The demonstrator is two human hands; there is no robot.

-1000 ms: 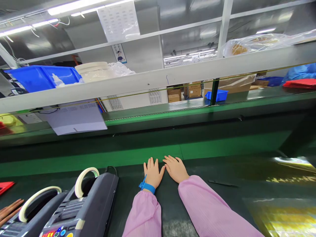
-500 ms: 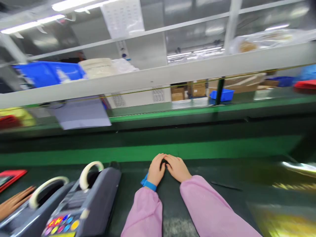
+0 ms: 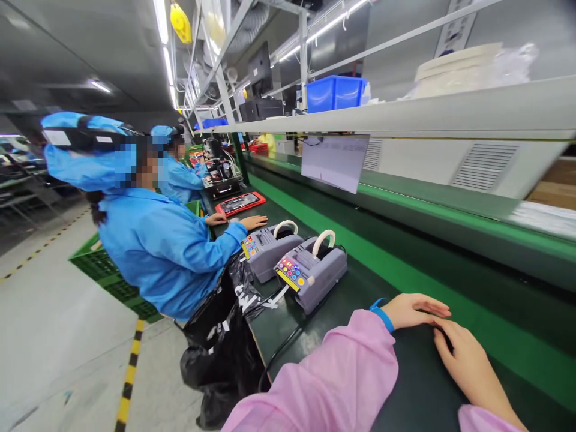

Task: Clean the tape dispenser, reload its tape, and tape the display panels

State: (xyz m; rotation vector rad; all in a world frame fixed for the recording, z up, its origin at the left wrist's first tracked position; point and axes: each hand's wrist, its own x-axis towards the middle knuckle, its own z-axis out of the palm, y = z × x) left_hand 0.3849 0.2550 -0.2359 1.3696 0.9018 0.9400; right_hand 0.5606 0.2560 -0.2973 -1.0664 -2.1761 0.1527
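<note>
My left hand (image 3: 411,310) rests on the dark green worktop (image 3: 400,390), palm down, its fingers stretched out and holding nothing. A blue wristband (image 3: 382,318) circles that wrist, at the edge of a pink sleeve. Close beside it, my right hand (image 3: 463,348) lies with fingers extended, its fingertips meeting those of the left. Nothing shows between the two hands. To their left stands a grey automatic tape dispenser (image 3: 321,276) with a white tape roll on top and coloured buttons. A second tape dispenser (image 3: 272,252) sits just beyond it.
A co-worker in blue (image 3: 166,246) stands at the left, one hand on the worktop near a red tray (image 3: 240,204). Black plastic bags (image 3: 220,360) hang at the bench edge. Overhead, a shelf (image 3: 405,123) carries a blue bin (image 3: 336,93). A cable (image 3: 281,345) trails across the worktop.
The view has swung to the left, bringing the co-workers and the aisle into sight. My hands remain together on the worktop, now at the right of the picture.
</note>
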